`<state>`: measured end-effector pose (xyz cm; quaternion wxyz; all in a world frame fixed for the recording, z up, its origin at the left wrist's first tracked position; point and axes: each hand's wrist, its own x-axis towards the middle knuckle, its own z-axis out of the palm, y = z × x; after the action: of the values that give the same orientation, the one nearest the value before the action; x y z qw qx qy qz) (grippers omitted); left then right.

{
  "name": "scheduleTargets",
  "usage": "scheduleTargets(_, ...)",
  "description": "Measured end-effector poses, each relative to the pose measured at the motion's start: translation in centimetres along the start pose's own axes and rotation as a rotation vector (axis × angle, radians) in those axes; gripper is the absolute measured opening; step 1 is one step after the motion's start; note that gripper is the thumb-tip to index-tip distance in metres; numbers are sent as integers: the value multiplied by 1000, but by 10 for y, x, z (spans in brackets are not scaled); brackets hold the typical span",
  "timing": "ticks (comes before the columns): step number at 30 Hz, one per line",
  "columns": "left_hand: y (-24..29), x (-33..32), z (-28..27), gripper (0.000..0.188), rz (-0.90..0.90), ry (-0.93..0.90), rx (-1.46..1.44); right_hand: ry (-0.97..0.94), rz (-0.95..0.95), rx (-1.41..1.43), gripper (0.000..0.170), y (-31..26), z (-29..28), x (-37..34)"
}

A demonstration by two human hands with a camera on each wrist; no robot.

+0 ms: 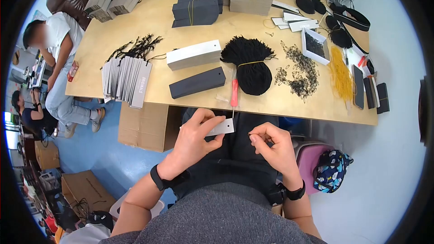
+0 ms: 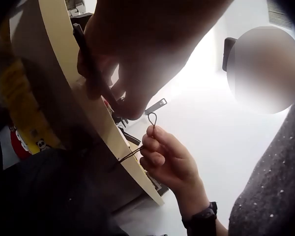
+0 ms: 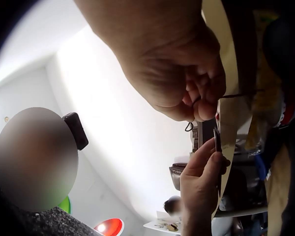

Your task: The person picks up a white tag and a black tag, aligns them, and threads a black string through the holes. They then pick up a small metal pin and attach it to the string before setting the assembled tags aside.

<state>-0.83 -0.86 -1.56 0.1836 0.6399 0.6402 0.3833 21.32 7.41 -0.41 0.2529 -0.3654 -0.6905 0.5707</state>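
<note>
My left hand (image 1: 192,138) holds a white hang tag (image 1: 224,127) over my lap, its punched end pointing right. In the left wrist view the dark tag (image 2: 88,54) is seen nearly edge-on between fingers and thumb. A short gap away, my right hand (image 1: 276,147) pinches a thin black cord (image 2: 152,119). The cord's small loop sticks up past the fingertips, and its two tails trail out the other side of the hand. In front, a red-handled tool (image 1: 234,92) with a thin shaft lies at the table edge beside a tied bundle of black cords (image 1: 254,79).
Stacks of white tags (image 1: 193,56) and black tags (image 1: 197,83) stand ahead. Strung tags (image 1: 124,81) fan out at left. Small black pins (image 1: 300,74) lie scattered at right, near a white box (image 1: 326,53) and yellow bands (image 1: 340,74). A person (image 1: 63,58) sits at left.
</note>
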Motion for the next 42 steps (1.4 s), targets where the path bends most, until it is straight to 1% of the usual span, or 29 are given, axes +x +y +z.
scheduleTargets(1, -1, -1, 2, 43, -2, -3, -1, -24, -6, -16, 7, 1, 0, 0)
scheduleTargets(3, -4, -2, 6, 46, 68, 43, -15, -27, -3, -2, 7, 1, 3, 0)
scheduleTargets(7, -9, -3, 8, 46, 107, 44, 12, -42, -23, 2, 6, 1, 6, 0)
scheduleTargets(10, -11, -5, 9, 45, 119, 56, 14, -17, 4, 31, 8, 1, 9, 0)
scheduleTargets(12, -10, -5, 12, 46, 157, 66, 12, -19, 2, 29, 8, 2, 11, 1)
scheduleTargets(15, -13, 0, 18, 45, 118, 96, -71, -35, 12, 33, 8, 2, 14, 2)
scheduleTargets(19, -16, -4, 20, 45, 116, 109, -65, -22, 3, 19, 8, 0, 13, 4)
scheduleTargets(21, -18, -7, 21, 46, 47, 100, -117, -15, -1, -21, 8, 0, 15, 6)
scheduleTargets(22, -18, -6, 21, 46, 46, 100, -117, -10, -4, -62, 8, -1, 17, 6)
scheduleTargets(24, -16, -3, 23, 46, 98, 126, -75, -1, 6, -62, 8, 2, 21, 9)
scheduleTargets(25, -15, -4, 25, 46, 96, 127, -76, 7, 16, -63, 8, 3, 23, 9)
scheduleTargets(27, -13, -7, 27, 46, 119, 156, 5, 14, 3, -82, 8, 3, 25, 10)
scheduleTargets(29, -15, -8, 29, 46, 108, 171, -4, 23, -11, -99, 8, 3, 27, 11)
scheduleTargets(30, -15, -9, 30, 46, 97, 183, -15, 54, -42, -154, 8, 4, 28, 11)
scheduleTargets(32, -16, -6, 31, 46, 76, 177, -39, 84, -70, -209, 8, 6, 31, 11)
scheduleTargets(34, -17, -2, 34, 46, 57, 173, -64, 179, -151, -361, 9, 13, 36, 11)
scheduleTargets(35, -17, 0, 35, 43, 26, 173, -89, 179, -151, -363, 9, 16, 37, 11)
scheduleTargets(37, -17, 4, 35, 40, -3, 173, -116, 235, -177, -469, 9, 22, 38, 12)
scheduleTargets(39, -18, 7, 31, 31, 18, 117, -116, 231, -151, -460, 10, 27, 38, 11)
scheduleTargets(40, -19, 6, 28, 31, 19, 116, -116, 225, -124, -449, 10, 28, 38, 11)
scheduleTargets(41, -20, 6, 25, 27, 12, 29, -135, 226, -124, -449, 10, 28, 38, 10)
scheduleTargets(42, -22, 5, 21, 23, 4, -59, -154, 189, -92, -407, 11, 28, 38, 9)
